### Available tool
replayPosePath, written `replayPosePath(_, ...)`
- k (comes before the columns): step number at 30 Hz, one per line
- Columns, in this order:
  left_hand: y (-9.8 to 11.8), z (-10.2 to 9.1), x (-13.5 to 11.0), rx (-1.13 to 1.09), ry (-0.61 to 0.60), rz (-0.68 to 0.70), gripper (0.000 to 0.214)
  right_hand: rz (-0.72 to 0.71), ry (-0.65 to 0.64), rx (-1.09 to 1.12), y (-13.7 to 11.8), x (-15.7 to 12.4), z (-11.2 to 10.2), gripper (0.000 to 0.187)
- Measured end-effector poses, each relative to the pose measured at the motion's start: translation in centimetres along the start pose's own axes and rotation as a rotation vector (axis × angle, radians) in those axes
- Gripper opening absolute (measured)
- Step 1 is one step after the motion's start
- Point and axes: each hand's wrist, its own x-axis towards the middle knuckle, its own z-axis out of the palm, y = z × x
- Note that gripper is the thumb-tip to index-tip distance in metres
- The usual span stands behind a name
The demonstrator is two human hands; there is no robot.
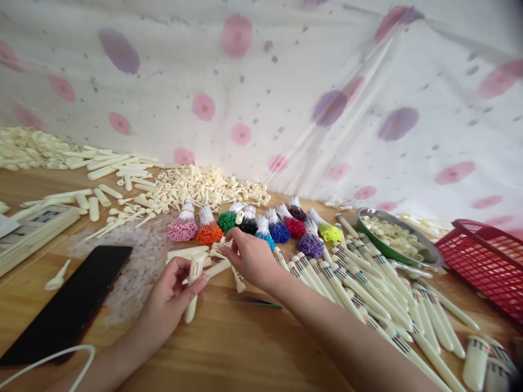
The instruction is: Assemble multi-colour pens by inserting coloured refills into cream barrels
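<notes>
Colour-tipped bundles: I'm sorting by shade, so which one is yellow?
The rightmost bundle, just right of and behind the purple one; it alone has yellow tips.

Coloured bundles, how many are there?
10 visible, left to right: pink, orange, green, black, light blue, dark blue, red, maroon, purple, yellow; the right hand may hide more.

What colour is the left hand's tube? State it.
The tube is cream; head view.
</notes>
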Motion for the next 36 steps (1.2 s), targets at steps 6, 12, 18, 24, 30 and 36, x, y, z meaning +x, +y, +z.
replayPosePath(6, -0.4, -0.3, -0.1, 0.001, -0.031, 0.034, 0.023, 0.101, -0.028, 0.055, -2.6, 5.8, 1.6, 0.031)
replayPosePath(12, -0.2, -0.1, -0.5, -0.024, -0.058, 0.018, 0.022, 0.192, -0.127, 0.322, -1.0, 8.0, 2.0, 0.024)
replayPosePath(18, -0.2, 0.1, -0.6, 0.001, -0.092, 0.010, 0.023, 0.215, -0.200, 0.597, 0.3, 8.5, 1.9, 0.011)
replayPosePath(24, -0.3, -0.1, -0.4, 0.029, -0.100, 0.010, 0.023, 0.229, -0.200, 0.537, 0.4, 8.7, 2.1, 0.005)
replayPosePath(30, -0.7, 0.0, -0.4, 0.064, -0.121, 0.017, 0.021, 0.197, -0.127, 0.200, 0.0, 8.7, 1.0, 0.018)
replayPosePath(36, -0.8, 0.0, -0.3, 0.064, -0.120, 0.036, 0.020, 0.096, -0.205, -0.183, -2.3, 8.4, -0.2, 0.024)
